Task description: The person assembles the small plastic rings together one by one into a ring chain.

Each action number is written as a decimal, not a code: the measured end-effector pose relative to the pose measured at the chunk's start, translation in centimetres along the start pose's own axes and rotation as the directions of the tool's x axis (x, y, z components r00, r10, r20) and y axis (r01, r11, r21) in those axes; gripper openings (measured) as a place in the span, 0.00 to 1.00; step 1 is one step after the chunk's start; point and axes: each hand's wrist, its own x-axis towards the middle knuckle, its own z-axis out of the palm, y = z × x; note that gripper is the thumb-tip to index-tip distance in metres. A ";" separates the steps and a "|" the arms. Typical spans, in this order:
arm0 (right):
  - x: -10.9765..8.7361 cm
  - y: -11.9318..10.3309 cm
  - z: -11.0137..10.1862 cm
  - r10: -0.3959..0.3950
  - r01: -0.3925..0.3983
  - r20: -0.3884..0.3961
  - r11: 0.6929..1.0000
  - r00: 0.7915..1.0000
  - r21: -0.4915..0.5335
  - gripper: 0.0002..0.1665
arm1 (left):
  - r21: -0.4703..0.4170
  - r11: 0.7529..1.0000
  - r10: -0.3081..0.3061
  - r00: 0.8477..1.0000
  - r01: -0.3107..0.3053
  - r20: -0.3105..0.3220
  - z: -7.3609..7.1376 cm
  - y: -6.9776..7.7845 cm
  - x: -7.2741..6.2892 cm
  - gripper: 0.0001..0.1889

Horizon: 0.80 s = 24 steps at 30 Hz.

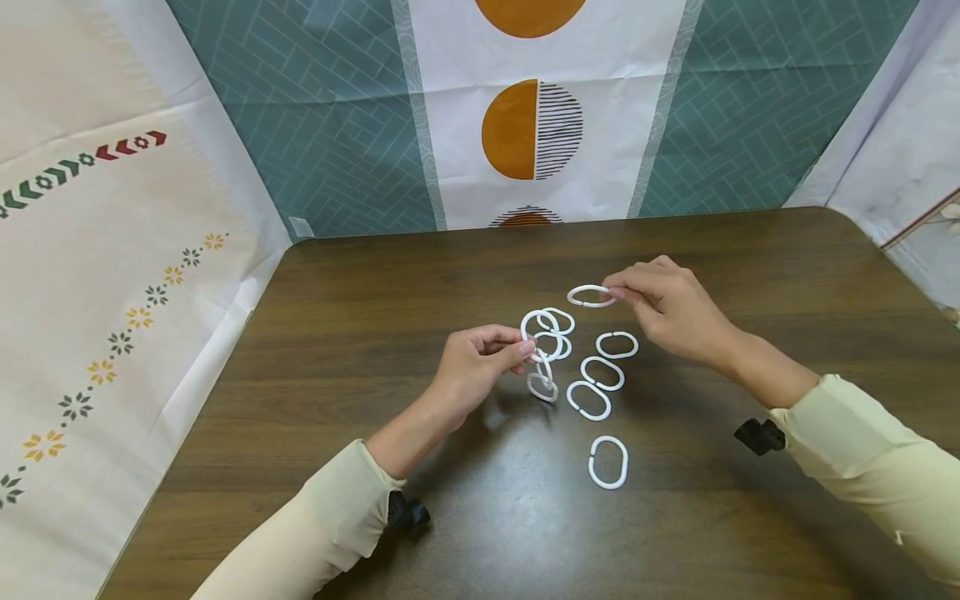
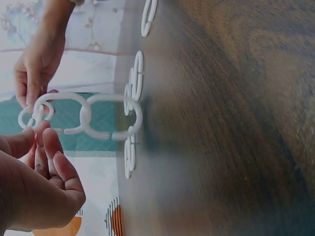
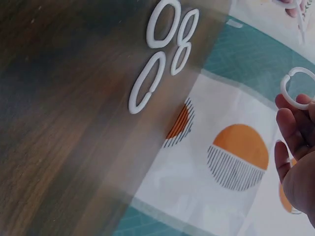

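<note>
My left hand [image 1: 480, 367] pinches a short chain of white plastic links [image 2: 85, 116] between thumb and fingers. Linked rings hang from it above the wooden table, their split seams showing in the left wrist view. Farther right and slightly higher, my right hand [image 1: 671, 304] pinches one oval white link [image 1: 589, 287] by its end, and that link's curved end [image 3: 284, 87] sticks out past the fingertips in the right wrist view. Beyond the chain, other white links [image 1: 572, 322] overlap it in the head view. Between the hands and nearer me lie several loose links [image 1: 636, 343].
One separate link [image 1: 626, 460] lies closer to the front of the brown wooden table [image 1: 337, 333]. A patterned teal and white cloth [image 1: 337, 125] hangs behind the table's far edge. Pale embroidered fabric [image 1: 90, 275] covers the left side.
</note>
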 end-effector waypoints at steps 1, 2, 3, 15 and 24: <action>0.1 -0.2 0.0 -0.016 0.016 -0.008 1.000 1.000 0.008 0.13 | -0.005 1.000 0.000 1.000 0.000 0.000 0.0 0.0 0.0 0.07; 0.1 -0.4 0.0 -0.032 0.032 -0.017 0.999 0.999 0.015 0.14 | -0.010 1.000 -0.002 1.000 0.002 0.001 0.0 0.0 0.0 0.07; 0.2 -0.6 0.0 -0.048 0.048 -0.025 0.999 0.999 0.022 0.14 | -0.014 1.000 -0.002 1.000 0.002 0.001 0.0 0.0 0.0 0.08; 0.7 -2.5 0.3 -0.157 0.162 -0.067 0.985 0.985 0.065 0.17 | -0.009 1.000 -0.012 1.000 0.012 -0.005 -0.1 -0.1 0.1 0.08; 0.6 -3.2 0.8 -0.183 0.187 -0.057 0.979 0.981 0.086 0.18 | -0.019 1.000 -0.018 1.000 0.018 0.002 0.0 0.2 0.0 0.08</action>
